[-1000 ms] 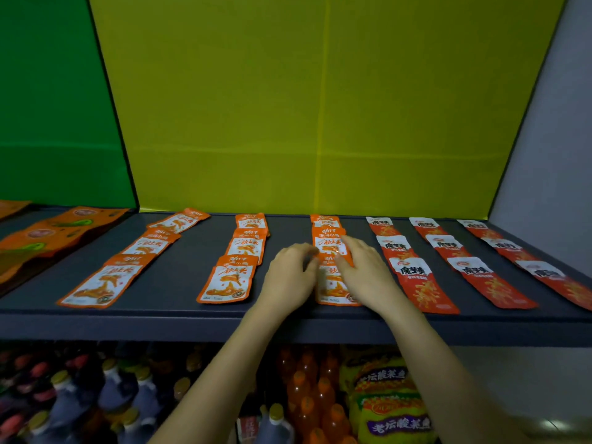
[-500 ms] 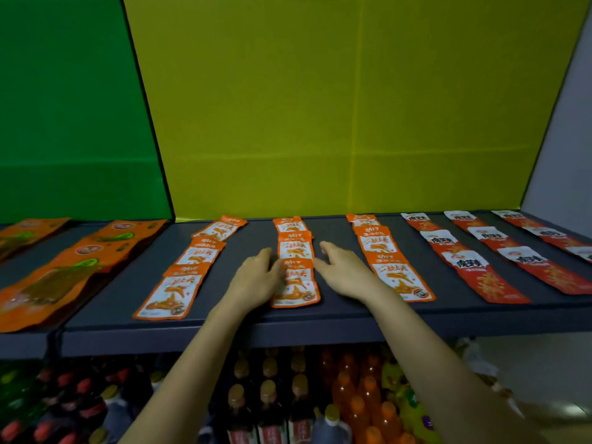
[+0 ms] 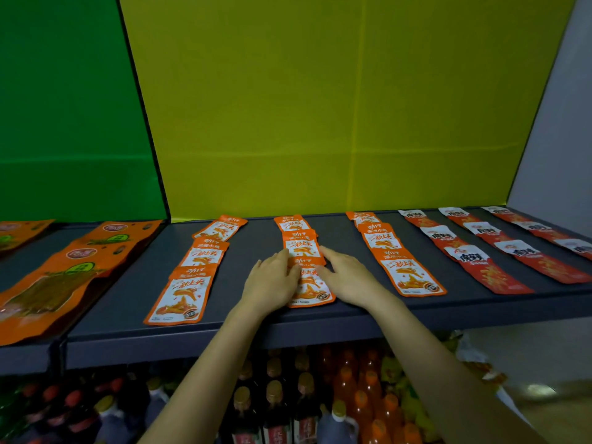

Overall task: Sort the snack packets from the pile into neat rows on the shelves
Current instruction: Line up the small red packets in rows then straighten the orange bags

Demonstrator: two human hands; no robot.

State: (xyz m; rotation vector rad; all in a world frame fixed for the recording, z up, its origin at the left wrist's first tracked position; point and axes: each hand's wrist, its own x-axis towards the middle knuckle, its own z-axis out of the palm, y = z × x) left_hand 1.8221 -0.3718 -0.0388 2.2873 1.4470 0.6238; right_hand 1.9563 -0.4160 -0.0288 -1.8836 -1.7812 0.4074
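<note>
If the front packet gets pushed too hard: front packet [image 3: 312, 288] of the middle row [image 3: 299, 245] lies close to the near edge of the shelf [image 3: 320, 317]; judged risk is that it slides over the edge toward the bottles [image 3: 275, 395] below.
Overlap risk: packets in this row lap one over the next, so a sideways shove on one would probably drag its neighbour askew.
Uneven pressure: hands bear on opposite edges; if one side presses more, the row likely skews toward the left row [image 3: 205, 254] or the right row [image 3: 384, 241].
Surface: film looks glossy and probably slips easily on the dark shelf (judgement only).
Left hand [image 3: 272, 283]: palm down on the front packet's left edge; fingers nearly straight, close together, gripping nothing.
Right hand [image 3: 347, 278]: palm down on the right edge; fingers straight, slightly apart, tips reaching the second packet; nothing pinched.
Forearms: both reach up over the shelf edge and converge on the row.
Packet location: flat on the shelf in front-to-back rows, with red packets [image 3: 474, 261] further right; no pile in view.
</note>
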